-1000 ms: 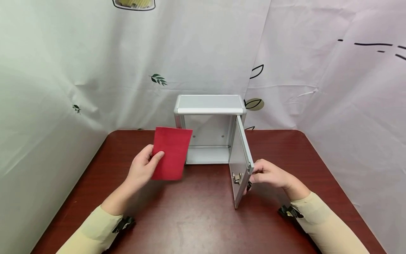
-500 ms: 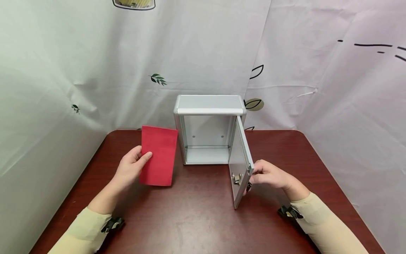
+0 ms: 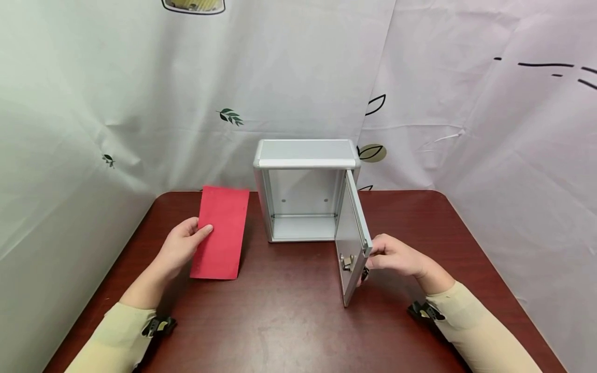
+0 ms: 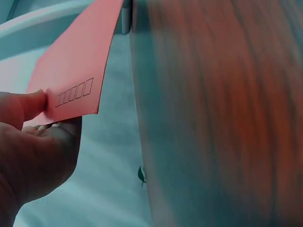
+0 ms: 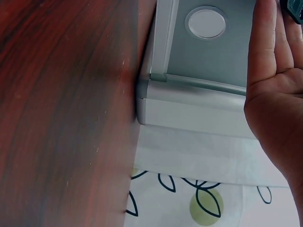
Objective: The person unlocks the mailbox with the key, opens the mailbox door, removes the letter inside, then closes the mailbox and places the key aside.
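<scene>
In the head view my left hand (image 3: 179, 243) pinches a red envelope (image 3: 221, 233) by its left edge, thumb on the near face. The left wrist view shows a row of printed boxes along the edge of the envelope (image 4: 80, 56). A small silver metal box (image 3: 308, 150) stands toward the back, its door (image 3: 347, 228) swung out to the right. My right hand (image 3: 396, 256) grips that door at its outer edge. A dark key (image 3: 365, 273) shows by these fingers, and a lock (image 3: 346, 262) sits on the inner face. The fingertips behind the door are partly hidden.
Everything stands on a dark red-brown wooden table (image 3: 289, 321). White cloth (image 3: 298, 77) with leaf prints hangs behind and at both sides. In the right wrist view, a grey panel of the box carries a round pale disc (image 5: 207, 23).
My left hand has drawn the red envelope leftward and slightly down, away from the front of the box's opening. The right hand and the door hold their place.
</scene>
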`<action>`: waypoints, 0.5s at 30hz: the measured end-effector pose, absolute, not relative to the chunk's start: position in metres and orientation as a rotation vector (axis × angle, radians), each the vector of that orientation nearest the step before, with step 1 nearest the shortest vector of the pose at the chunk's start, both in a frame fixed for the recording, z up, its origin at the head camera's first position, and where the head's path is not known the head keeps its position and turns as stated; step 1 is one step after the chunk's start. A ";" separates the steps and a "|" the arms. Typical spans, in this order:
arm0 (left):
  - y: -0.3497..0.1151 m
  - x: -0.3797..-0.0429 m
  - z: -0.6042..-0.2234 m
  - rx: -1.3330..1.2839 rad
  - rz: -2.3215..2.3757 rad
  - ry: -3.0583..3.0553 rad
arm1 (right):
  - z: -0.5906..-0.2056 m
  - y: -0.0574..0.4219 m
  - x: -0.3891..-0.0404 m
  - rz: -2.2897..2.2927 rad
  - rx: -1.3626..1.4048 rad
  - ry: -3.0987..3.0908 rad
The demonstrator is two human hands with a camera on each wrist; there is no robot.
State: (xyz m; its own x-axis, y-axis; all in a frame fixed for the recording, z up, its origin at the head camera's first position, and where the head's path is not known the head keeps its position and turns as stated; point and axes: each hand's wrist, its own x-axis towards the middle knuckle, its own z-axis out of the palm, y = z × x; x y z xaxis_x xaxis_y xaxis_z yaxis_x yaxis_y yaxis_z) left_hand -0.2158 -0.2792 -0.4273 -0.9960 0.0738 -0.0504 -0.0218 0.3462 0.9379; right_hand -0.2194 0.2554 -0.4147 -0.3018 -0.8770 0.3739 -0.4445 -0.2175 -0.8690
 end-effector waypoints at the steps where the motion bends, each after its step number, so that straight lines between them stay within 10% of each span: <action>1: -0.281 -0.217 -0.428 0.039 1.722 2.509 | -0.415 0.255 -0.219 -1.531 -1.557 1.660; 15: -0.305 -0.222 -0.439 -0.057 1.505 2.523 | -0.414 0.255 -0.216 -1.544 -1.504 1.643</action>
